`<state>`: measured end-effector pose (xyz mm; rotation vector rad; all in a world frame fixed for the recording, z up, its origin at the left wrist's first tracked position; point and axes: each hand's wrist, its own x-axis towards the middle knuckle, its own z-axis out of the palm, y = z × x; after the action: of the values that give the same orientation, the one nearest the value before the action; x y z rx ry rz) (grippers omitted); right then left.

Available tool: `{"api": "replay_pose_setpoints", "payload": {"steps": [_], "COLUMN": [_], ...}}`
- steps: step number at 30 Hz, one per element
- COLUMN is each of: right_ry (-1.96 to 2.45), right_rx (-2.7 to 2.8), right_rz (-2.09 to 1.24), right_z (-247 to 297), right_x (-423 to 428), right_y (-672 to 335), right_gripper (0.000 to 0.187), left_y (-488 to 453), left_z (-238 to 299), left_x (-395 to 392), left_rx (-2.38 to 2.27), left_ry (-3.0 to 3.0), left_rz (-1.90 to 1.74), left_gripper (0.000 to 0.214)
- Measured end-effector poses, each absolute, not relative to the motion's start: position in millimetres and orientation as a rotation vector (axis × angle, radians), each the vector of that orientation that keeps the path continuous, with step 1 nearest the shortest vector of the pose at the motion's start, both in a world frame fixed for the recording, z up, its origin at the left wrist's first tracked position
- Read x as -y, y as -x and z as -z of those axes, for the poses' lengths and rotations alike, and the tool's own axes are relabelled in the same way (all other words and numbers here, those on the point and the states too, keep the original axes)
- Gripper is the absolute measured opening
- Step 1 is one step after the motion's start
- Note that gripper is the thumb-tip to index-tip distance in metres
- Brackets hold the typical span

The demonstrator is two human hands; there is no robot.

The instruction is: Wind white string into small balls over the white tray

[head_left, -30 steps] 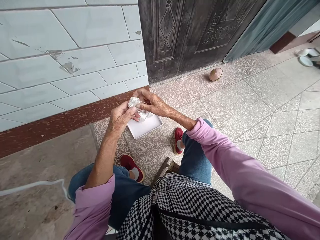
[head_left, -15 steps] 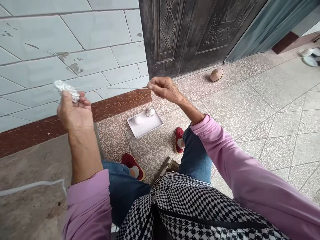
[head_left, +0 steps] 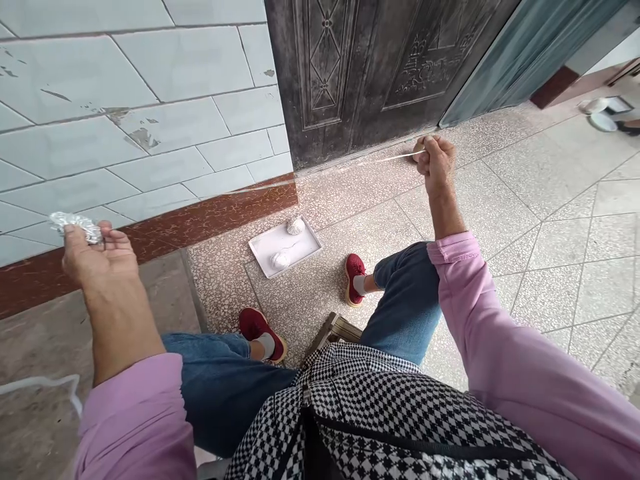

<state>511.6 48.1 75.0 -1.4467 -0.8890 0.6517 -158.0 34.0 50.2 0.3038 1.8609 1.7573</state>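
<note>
My left hand point(head_left: 97, 257) is held out far to the left, its fingers pinched on a crumpled silvery white wad point(head_left: 75, 223). My right hand point(head_left: 436, 159) is stretched far to the right near the door's foot, closed on the end of a thin pale strand point(head_left: 395, 158). The strand runs taut between my two hands. Below them, on the floor, lies a white tray point(head_left: 300, 252) with two white balls point(head_left: 295, 227) in it.
I sit on a low stool point(head_left: 336, 329) with red shoes point(head_left: 263, 331) on a speckled floor. A tiled wall is at the left, a dark carved door point(head_left: 360, 67) straight ahead. A white cord point(head_left: 45, 383) lies at lower left. Another person's shoe point(head_left: 603, 120) shows far right.
My hands were together over the tray, then pulled apart. The left went out left with the wad, the right swung right, drawing the strand long and taut.
</note>
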Motion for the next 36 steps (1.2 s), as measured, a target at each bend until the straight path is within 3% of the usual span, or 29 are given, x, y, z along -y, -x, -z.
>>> {"api": "replay_pose_setpoints", "payload": {"steps": [5,10,14,19,21,25,27,29,32,36], "right_ry": [1.816,2.081,1.845,1.209,0.989,0.793,0.788,0.839,0.844,0.841], "right_rx": [0.968,1.545,1.84,1.88,1.822,1.784,1.824,1.906,2.043,2.059], "right_rz": [-0.543,-0.417,-0.568,-0.971,-1.168,-1.461,-1.561,-1.492,-1.272,-1.216], "right_z": [-63,-57,-56,-42,-31,-10,-5,-6,-14,-29], "right_x": [-48,-51,-60,-76,-76,-60,-48,-37,-27,-29], "right_y": [-518,-490,-445,-358,-317,-252,-235,-229,-231,-241], "right_gripper": [0.039,0.025,0.028,0.016,0.024,0.032,0.022,0.016,0.033,0.038], "left_y": [136,82,39,3,-6,-11,-9,-5,-1,-2], "left_z": [-32,-31,-33,-25,-22,-16,-12,-9,-6,-12], "left_x": [-36,-29,-21,-13,-8,1,1,-3,-9,-9], "left_rx": [-1.673,-1.545,-1.378,-1.23,-1.195,-1.162,-1.176,-1.213,-1.317,-1.426], "left_ry": [-0.486,-0.599,-0.724,-0.951,-1.043,-1.119,-1.131,-1.144,-1.204,-1.491], "left_rz": [-1.72,-1.732,-1.657,-1.502,-1.434,-1.361,-1.331,-1.318,-1.324,-1.17], "left_gripper": [0.042,0.028,0.022,0.046,0.056,0.067,0.069,0.067,0.051,0.039]}}
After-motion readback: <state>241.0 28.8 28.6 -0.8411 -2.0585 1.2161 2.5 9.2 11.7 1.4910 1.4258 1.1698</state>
